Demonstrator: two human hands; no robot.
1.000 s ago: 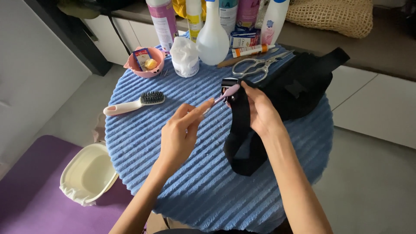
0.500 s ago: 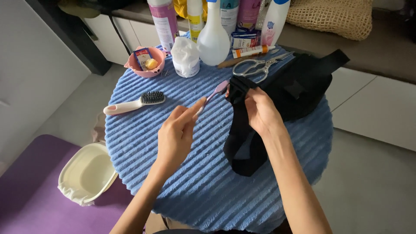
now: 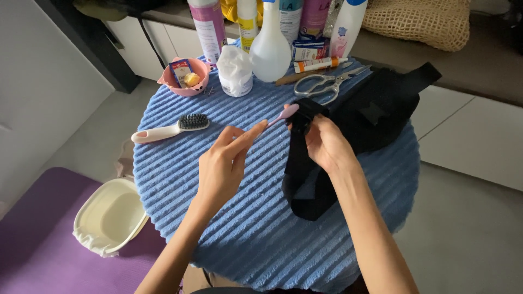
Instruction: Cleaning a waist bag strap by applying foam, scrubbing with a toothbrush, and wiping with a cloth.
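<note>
My right hand (image 3: 325, 146) covers the part of the black strap (image 3: 298, 163) I'm gripping, so how my fingers close on it can't be seen. My left hand (image 3: 223, 166) hides most of the small pink brush's (image 3: 283, 115) handle. The bottles (image 3: 271, 51) at the back are cut off by the top edge. The near rim of the counter (image 3: 256, 239) runs out of the bottom edge. What lies in the pink bowl (image 3: 184, 79) is too small to tell.

Bottles (image 3: 271, 51) crowd far edge; near cloth (image 3: 261, 239) open
</note>
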